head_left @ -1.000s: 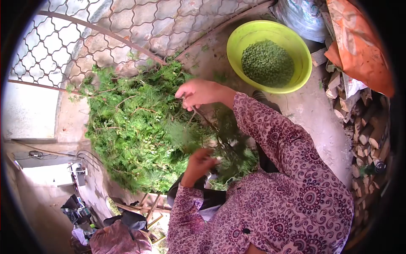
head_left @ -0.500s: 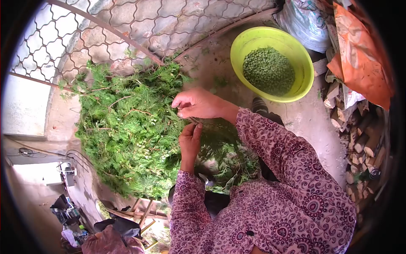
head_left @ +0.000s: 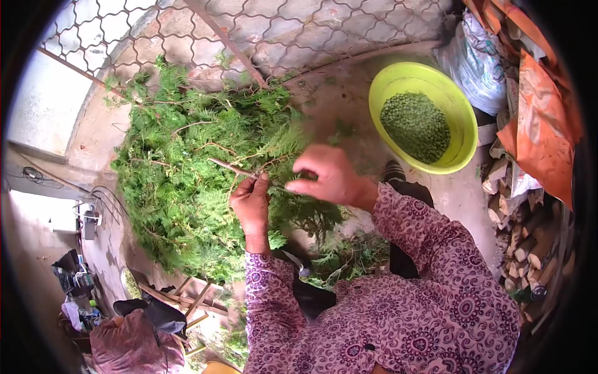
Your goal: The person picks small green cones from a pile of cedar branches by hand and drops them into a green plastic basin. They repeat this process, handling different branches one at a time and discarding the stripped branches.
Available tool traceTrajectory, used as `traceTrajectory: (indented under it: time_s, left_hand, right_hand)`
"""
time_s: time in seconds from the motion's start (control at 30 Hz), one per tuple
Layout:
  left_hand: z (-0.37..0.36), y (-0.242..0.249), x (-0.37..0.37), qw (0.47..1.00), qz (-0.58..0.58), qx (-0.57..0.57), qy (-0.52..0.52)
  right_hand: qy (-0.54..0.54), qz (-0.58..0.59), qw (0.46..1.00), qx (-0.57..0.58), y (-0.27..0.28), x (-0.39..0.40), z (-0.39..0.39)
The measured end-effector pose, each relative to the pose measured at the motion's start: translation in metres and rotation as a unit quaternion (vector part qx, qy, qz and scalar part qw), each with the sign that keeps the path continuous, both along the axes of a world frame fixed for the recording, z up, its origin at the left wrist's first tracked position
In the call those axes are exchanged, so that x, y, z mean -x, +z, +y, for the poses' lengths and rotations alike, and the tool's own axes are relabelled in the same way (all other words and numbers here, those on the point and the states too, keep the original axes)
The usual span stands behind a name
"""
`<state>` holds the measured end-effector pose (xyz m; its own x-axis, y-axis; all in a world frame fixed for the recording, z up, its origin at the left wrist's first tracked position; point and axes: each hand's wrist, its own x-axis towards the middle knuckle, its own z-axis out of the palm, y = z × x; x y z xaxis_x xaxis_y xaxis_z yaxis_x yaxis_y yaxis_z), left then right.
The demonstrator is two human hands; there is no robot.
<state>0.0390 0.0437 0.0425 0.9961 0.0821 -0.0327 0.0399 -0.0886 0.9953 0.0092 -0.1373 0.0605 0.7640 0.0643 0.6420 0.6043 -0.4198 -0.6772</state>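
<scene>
My left hand [head_left: 251, 202] is closed on the woody stem of a leafy evergreen branch [head_left: 232, 167], over the big heap of green cuttings [head_left: 180, 212]. The stem sticks out past the thumb toward the upper left. Just right of it, my right hand [head_left: 333, 177] is slightly blurred, fingers curled in and thumb pointing at the left hand. What it holds, if anything, cannot be made out. Feathery green sprays hang below my right hand. A yellow-green basin [head_left: 464, 134] at upper right holds a mass of small green pieces [head_left: 416, 128].
A metal lattice [head_left: 299, 25] runs along the top. Right of the basin are a white sack [head_left: 476, 65], an orange sheet [head_left: 539, 124] and stacked firewood [head_left: 526, 246]. More cuttings [head_left: 352, 255] lie by my legs. At lower left are a wooden frame [head_left: 193, 299] and dark cloth [head_left: 134, 343].
My hands have moved apart; the left has shifted left with the stem, the right has shifted right and down. The view has also turned, so the basin appears farther right and lower.
</scene>
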Motion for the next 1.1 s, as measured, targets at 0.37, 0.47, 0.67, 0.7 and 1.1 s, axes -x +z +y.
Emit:
traceTrajectory:
  time_s: [0.37, 0.47, 0.67, 0.7, 1.1]
  left_hand:
    - [0.005, 0.002, 0.005, 0.999, -0.033, 0.009, 0.015]
    - [0.011, 0.004, 0.008, 1.000, -0.023, 0.006, 0.003]
    - [0.015, 0.003, 0.011, 1.000, -0.005, 0.006, -0.012]
    - [0.014, 0.003, 0.012, 1.000, -0.004, 0.006, -0.012]
    - [0.016, 0.007, 0.008, 0.999, -0.010, 0.035, 0.032]
  right_hand:
    - [0.002, 0.138, 0.990, 0.043, -0.050, -0.024, 0.044]
    - [0.008, 0.127, 0.992, 0.009, -0.052, -0.024, 0.050]
    - [0.013, 0.304, 0.943, -0.132, -0.049, -0.019, 0.059]
    - [0.013, 0.305, 0.943, -0.132, -0.049, -0.019, 0.059]
    - [0.163, 0.402, 0.845, -0.313, -0.035, -0.014, 0.047]
